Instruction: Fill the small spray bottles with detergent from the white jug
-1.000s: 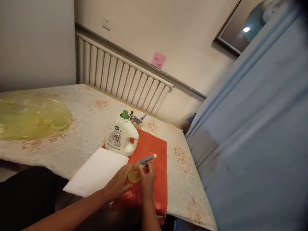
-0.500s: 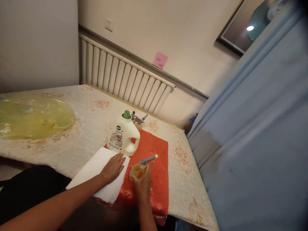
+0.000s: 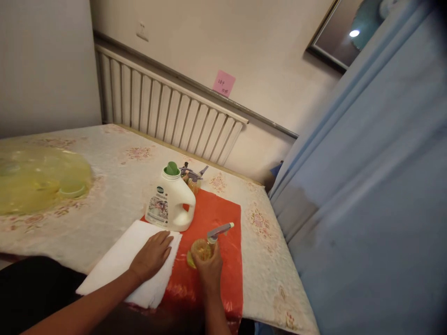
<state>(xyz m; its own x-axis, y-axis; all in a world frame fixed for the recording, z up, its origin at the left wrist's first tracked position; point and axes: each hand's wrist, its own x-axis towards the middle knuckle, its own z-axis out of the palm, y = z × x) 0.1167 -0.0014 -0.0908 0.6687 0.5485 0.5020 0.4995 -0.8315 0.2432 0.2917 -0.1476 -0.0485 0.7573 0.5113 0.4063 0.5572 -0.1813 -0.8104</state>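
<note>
My left hand (image 3: 152, 255) lies flat, fingers stretched, on a white cloth or paper towel (image 3: 125, 246) that partly covers a red plastic sheet (image 3: 226, 214). In my right hand (image 3: 210, 270) is a small clear spray bottle (image 3: 201, 250) with yellowish liquid. It leans over, its grey trigger head (image 3: 220, 230) pointing right, above the red sheet. Just beyond the cloth stands a white detergent jug (image 3: 171, 200) with a green piece (image 3: 172, 168) in its mouth. Behind the jug more spray bottles (image 3: 193, 179) show in part.
A yellow translucent plastic bag (image 3: 38, 181) with items inside lies on the left of the floral tablecloth (image 3: 115, 177). A radiator (image 3: 167, 111) runs along the wall behind. The blue curtain (image 3: 356, 200) hangs along the right side.
The view has shifted, moving the jug, cloth and bag leftward. The spray bottle in my right hand has tilted further, with its base showing more. My left hand stays on the white cloth.
</note>
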